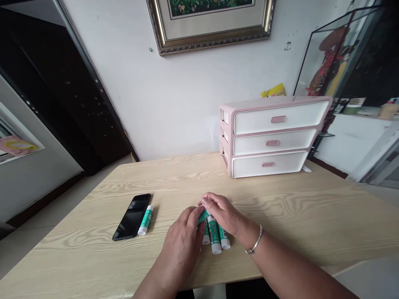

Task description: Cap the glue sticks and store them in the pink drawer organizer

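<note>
Where the hands met: glue stick (203, 216), caught aslant between both sets of fingers, green label showing, just above the other sticks.

Left hand (181, 253): curled narrow around the stick from the near left, fingers closed against it.

Right hand (222, 211): arched over the same stick, fingertips pressed onto its far end; silver bangle (255, 239) around the wrist.

Three more glue sticks (214, 234): lay side by side beneath the hands, white ends toward the person, upper ends hidden behind the fingers.

Fourth glue stick (146, 220): lay well left of the hands, just beside a black phone (131, 216) with a dark screen.

Wooden table (93, 245): pale and grained, bore all of these.

Drawer unit (271, 137): pink and white, three drawers shut, stood at the far side of the table, well beyond the hands.

Behind: framed picture (212, 25) hung on the white wall (93, 83); yellow packet (274, 90) showed behind the drawers.
</note>
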The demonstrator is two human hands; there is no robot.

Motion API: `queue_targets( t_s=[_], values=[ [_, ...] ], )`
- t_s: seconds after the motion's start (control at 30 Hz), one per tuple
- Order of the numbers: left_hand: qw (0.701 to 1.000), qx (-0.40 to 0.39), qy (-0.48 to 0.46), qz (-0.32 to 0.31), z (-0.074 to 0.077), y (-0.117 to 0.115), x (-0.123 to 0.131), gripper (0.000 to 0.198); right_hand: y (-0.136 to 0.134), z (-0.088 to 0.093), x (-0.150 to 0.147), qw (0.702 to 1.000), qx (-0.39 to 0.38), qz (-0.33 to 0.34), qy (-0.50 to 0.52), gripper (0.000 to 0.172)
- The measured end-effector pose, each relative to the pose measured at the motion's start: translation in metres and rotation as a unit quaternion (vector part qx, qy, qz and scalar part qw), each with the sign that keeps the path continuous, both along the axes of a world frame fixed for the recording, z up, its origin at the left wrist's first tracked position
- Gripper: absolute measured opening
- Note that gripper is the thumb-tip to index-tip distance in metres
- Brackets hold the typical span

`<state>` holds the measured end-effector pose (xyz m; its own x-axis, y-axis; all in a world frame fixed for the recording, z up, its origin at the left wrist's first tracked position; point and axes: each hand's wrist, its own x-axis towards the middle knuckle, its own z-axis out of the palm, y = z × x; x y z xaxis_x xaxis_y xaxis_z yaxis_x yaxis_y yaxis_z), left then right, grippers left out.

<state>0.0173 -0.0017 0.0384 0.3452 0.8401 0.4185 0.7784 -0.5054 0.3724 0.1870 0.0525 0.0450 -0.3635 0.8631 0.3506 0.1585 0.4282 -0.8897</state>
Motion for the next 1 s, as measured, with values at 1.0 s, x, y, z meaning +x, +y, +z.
queue_targets(
  t_s=[1.0],
  values=[
    [0.917,0.049,0.200,0.342,-0.032,0.009,-0.075,0.037,0.043,-0.002,0.042,0.898,-0.019,-0.359,-0.252,0.027]
  ],
)
